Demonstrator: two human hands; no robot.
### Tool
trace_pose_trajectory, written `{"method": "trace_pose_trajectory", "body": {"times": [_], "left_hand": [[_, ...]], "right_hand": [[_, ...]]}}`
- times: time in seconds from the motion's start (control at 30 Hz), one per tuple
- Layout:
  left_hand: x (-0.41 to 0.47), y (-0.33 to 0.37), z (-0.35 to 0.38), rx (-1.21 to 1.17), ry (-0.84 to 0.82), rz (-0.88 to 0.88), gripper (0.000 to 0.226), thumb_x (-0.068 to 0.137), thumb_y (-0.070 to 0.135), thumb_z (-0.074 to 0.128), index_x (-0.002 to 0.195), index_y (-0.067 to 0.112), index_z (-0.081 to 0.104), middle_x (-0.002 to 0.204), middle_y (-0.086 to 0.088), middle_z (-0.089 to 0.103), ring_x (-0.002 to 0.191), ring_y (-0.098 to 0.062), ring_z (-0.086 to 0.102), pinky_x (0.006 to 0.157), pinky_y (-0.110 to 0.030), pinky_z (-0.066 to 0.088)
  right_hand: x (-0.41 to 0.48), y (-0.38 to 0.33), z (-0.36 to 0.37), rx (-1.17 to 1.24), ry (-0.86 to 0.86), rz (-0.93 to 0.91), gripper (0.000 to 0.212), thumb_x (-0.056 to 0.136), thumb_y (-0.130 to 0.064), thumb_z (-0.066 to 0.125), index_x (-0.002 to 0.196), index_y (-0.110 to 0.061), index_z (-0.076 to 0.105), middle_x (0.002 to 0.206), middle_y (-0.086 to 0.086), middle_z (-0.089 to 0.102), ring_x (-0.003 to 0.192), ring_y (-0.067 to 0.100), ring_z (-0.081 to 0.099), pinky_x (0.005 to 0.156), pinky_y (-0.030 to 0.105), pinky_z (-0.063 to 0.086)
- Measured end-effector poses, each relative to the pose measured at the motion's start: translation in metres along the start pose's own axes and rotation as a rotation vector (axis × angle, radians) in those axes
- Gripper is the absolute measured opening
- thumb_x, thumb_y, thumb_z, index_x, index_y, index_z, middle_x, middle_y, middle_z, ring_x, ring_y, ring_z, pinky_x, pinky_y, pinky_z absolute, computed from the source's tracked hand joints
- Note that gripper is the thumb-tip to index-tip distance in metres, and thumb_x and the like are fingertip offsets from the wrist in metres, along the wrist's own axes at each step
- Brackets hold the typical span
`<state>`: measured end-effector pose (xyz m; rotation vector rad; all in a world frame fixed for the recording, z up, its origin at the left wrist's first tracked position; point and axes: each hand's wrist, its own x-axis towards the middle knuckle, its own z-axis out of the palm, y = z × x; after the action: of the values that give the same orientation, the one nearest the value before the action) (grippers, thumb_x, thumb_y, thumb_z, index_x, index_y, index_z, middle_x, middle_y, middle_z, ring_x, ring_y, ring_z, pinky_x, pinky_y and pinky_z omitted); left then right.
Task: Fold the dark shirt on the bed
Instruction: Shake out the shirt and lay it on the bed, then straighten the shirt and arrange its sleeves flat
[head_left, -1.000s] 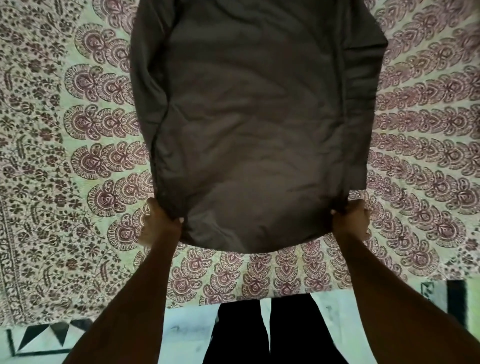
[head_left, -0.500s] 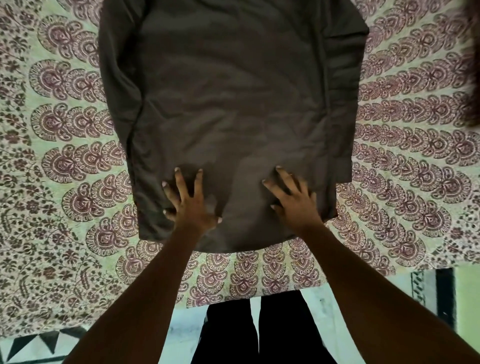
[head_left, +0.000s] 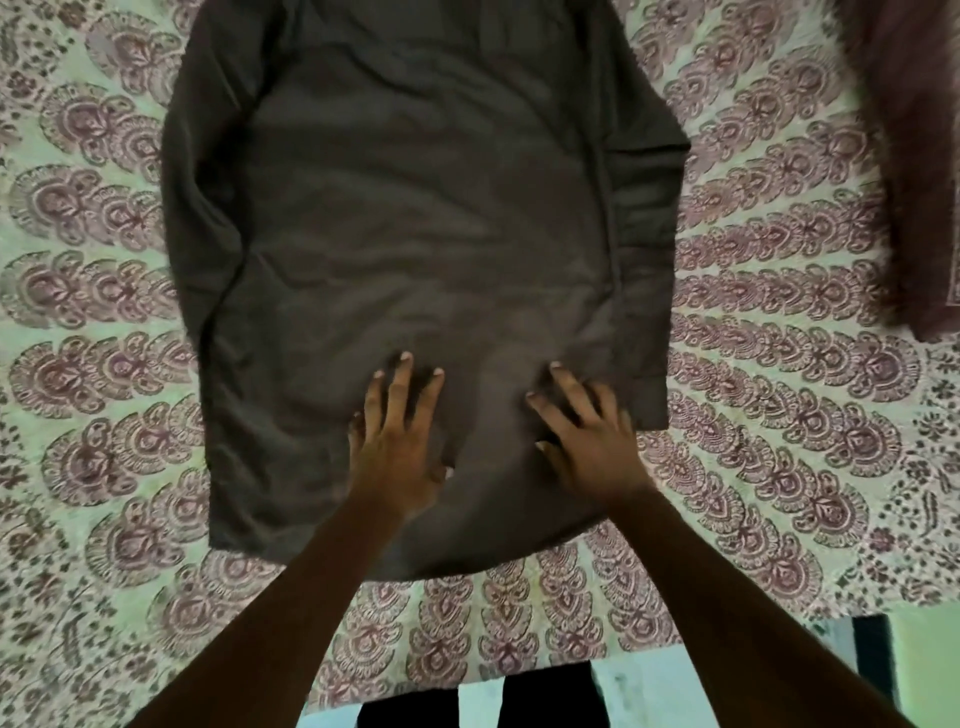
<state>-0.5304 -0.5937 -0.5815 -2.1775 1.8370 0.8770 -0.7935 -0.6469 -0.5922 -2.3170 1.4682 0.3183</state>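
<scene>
The dark shirt (head_left: 415, 234) is pictured spread flat across the patterned bed (head_left: 104, 364), its hem (head_left: 415, 564) toward the person and a sleeve (head_left: 192, 208) laid down along each side edge. The hem corners, pinched and held taut a second ago, have been released. The left hand (head_left: 395, 447) and right hand (head_left: 587, 441) are now laid side by side on the shirt's lower middle, just above the hem, where they were already pressed half a second ago. The fingers (head_left: 402, 384) of both are splayed straight and flat on the cloth, nothing being gripped. Shallow creases are left across the shirt's middle. A reddish cloth (head_left: 914, 156) is seen well apart from the shirt, off its right side. The laying-out is judged done and smoothing under way; no fold has yet been made
</scene>
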Motion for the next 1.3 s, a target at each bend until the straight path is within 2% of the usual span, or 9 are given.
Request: {"method": "trace_pose_trajectory", "body": {"times": [0.2, 0.37, 0.47, 0.57, 0.67, 0.83, 1.07, 1.2, 1.3], "left_hand": [[0.025, 0.042, -0.015, -0.016, -0.120, -0.208, 0.106, 0.056, 0.040, 0.093, 0.140, 0.046, 0.028, 0.158, 0.002, 0.004, 0.141, -0.038, 0.021, 0.101, -0.069, 0.044], [0.043, 0.086, -0.023, -0.012, 0.008, -0.061, 0.098, 0.071, 0.041, 0.084, 0.150, 0.034, 0.026, 0.166, 0.004, -0.003, 0.150, -0.035, 0.017, 0.109, -0.061, 0.040], [0.055, 0.109, -0.028, 0.091, -0.067, 0.038, 0.091, 0.078, 0.040, 0.076, 0.155, 0.034, 0.028, 0.167, 0.007, 0.013, 0.150, -0.027, 0.023, 0.116, -0.053, 0.034], [0.069, 0.133, -0.036, 0.039, -0.022, -0.072, 0.078, 0.075, 0.034, 0.076, 0.145, 0.027, 0.044, 0.150, -0.001, 0.037, 0.137, -0.030, 0.037, 0.109, -0.054, 0.037], [0.084, 0.158, -0.041, -0.052, 0.050, -0.023, 0.075, 0.079, 0.026, 0.075, 0.148, 0.022, 0.045, 0.155, -0.002, 0.038, 0.140, -0.030, 0.036, 0.110, -0.051, 0.037], [0.123, 0.196, -0.051, -0.036, 0.006, 0.016, 0.105, 0.082, 0.034, 0.082, 0.163, 0.029, 0.016, 0.173, 0.009, 0.003, 0.158, -0.024, 0.013, 0.119, -0.054, 0.031], [0.146, 0.221, -0.052, 0.036, -0.043, -0.095, 0.127, 0.068, 0.041, 0.093, 0.164, 0.022, 0.013, 0.172, 0.002, 0.011, 0.153, -0.029, 0.021, 0.116, -0.053, 0.042], [0.152, 0.215, -0.050, 0.015, -0.049, -0.082, 0.137, 0.058, 0.038, 0.099, 0.165, 0.019, 0.014, 0.172, -0.002, 0.015, 0.151, -0.033, 0.027, 0.120, -0.044, 0.037], [0.150, 0.207, -0.045, 0.059, -0.079, -0.030, 0.148, 0.054, 0.041, 0.100, 0.166, 0.018, 0.007, 0.173, -0.004, 0.009, 0.153, -0.035, 0.023, 0.124, -0.043, 0.030]], "right_hand": [[0.011, 0.025, -0.017, 0.245, -0.001, 0.471, 0.055, 0.100, -0.042, 0.055, 0.152, -0.032, 0.041, 0.170, 0.003, 0.012, 0.146, 0.042, 0.017, 0.113, 0.070, 0.030], [0.013, 0.040, -0.031, 0.143, -0.026, 0.180, 0.047, 0.101, -0.042, 0.052, 0.148, -0.039, 0.047, 0.169, -0.002, 0.018, 0.145, 0.036, 0.023, 0.114, 0.062, 0.030], [0.013, 0.059, -0.032, 0.243, 0.055, 0.393, 0.043, 0.102, -0.039, 0.052, 0.145, -0.036, 0.051, 0.167, 0.003, 0.023, 0.145, 0.039, 0.027, 0.114, 0.063, 0.027], [0.013, 0.076, -0.037, 0.374, 0.209, 0.644, 0.038, 0.102, -0.031, 0.053, 0.139, -0.022, 0.055, 0.156, 0.013, 0.034, 0.137, 0.041, 0.035, 0.111, 0.059, 0.035], [0.024, 0.089, -0.047, 0.413, 0.143, 0.648, 0.042, 0.102, -0.035, 0.055, 0.136, -0.011, 0.050, 0.138, 0.019, 0.046, 0.127, 0.040, 0.048, 0.107, 0.053, 0.042], [0.052, 0.101, -0.067, 0.583, 0.084, 0.545, 0.041, 0.093, -0.018, 0.066, 0.129, -0.009, 0.047, 0.113, 0.019, 0.070, 0.104, 0.041, 0.068, 0.091, 0.051, 0.055], [0.083, 0.138, -0.102, 0.681, 0.119, 0.578, 0.009, 0.084, -0.017, 0.077, 0.092, -0.013, 0.076, 0.091, 0.008, 0.078, 0.088, 0.029, 0.075, 0.080, 0.037, 0.061], [0.086, 0.146, -0.105, 0.811, 0.143, 0.685, 0.012, 0.085, 0.000, 0.069, 0.090, -0.007, 0.077, 0.086, 0.008, 0.076, 0.077, 0.020, 0.070, 0.057, 0.003, 0.041], [0.076, 0.160, -0.105, 0.841, 0.189, 0.824, 0.014, 0.088, 0.005, 0.068, 0.096, -0.003, 0.075, 0.082, 0.000, 0.066, 0.062, 0.002, 0.054, 0.050, -0.006, 0.032]]}}
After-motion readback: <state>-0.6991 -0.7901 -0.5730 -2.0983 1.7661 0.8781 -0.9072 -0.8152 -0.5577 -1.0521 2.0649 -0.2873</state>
